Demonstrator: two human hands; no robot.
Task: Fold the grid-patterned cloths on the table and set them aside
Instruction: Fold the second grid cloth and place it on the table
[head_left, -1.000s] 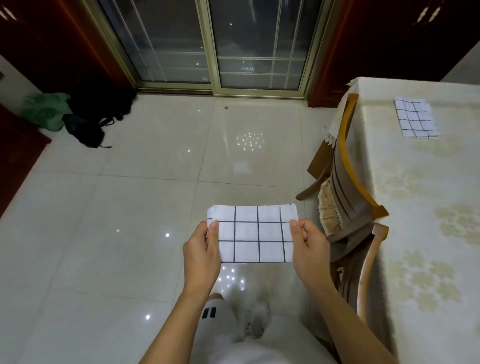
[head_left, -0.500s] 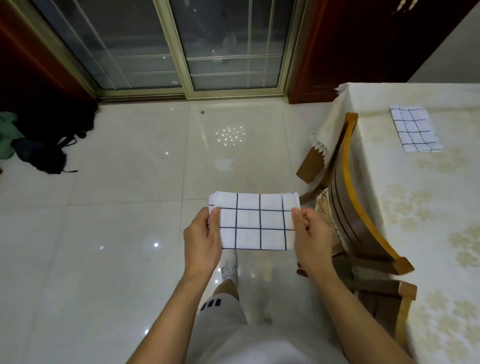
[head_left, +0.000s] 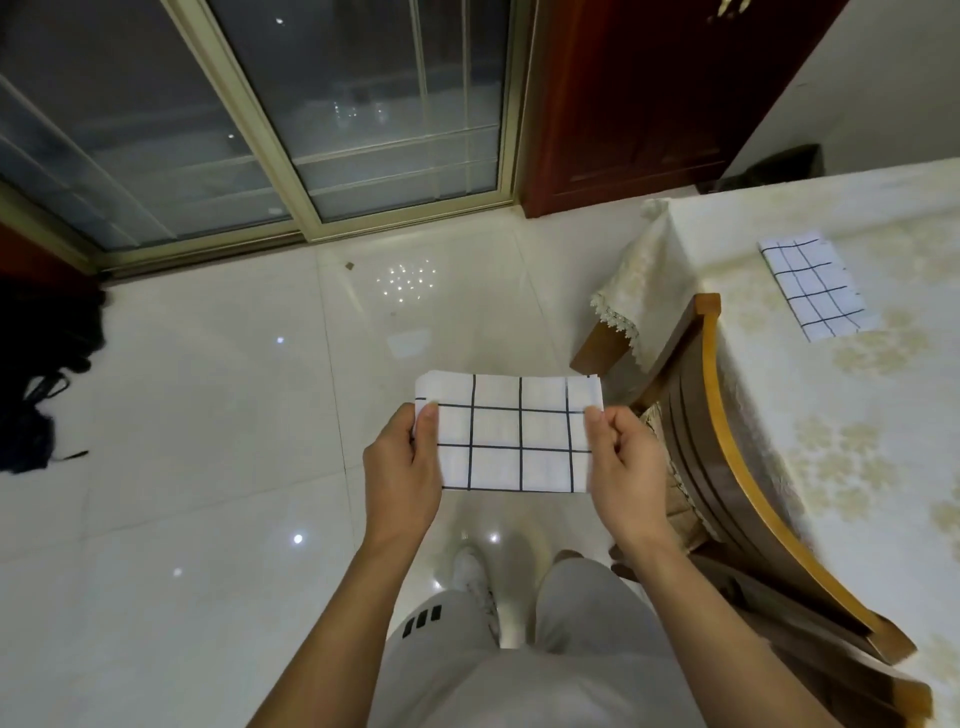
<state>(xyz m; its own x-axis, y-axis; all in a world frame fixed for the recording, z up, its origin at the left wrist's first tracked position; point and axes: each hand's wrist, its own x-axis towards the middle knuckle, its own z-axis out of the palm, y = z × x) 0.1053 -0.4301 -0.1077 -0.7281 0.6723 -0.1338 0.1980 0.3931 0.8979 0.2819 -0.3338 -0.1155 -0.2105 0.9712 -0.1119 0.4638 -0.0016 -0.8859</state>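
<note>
Above the glossy tiled floor (head_left: 208, 441), between the two hands, a folded grid-patterned cloth (head_left: 506, 434) is held flat in the air, well apart from the desk (head_left: 831, 467) at the right. Its left edge is pinched by the left hand (head_left: 402, 470), thumb on top, and its right edge is pinched by the right hand (head_left: 626, 470); the fingers beneath the fabric are hidden, and how many layers are stacked cannot be made out. The cloth is seen as a white rectangle crossed by thin dark lines, with a slightly uneven far edge where the layers do not quite meet.

A second folded grid cloth (head_left: 813, 286) is seen lying flat on the desk, which is draped in a pale floral tablecloth and is cut off at the right border. A wooden chair (head_left: 727, 467) is pushed in against the desk, its seat largely hidden. At the left border a dark heap (head_left: 36, 384) is cut off and cannot be identified. Light trousers and one white shoe (head_left: 475, 579) are seen below the cloth. No containers can be made out.
</note>
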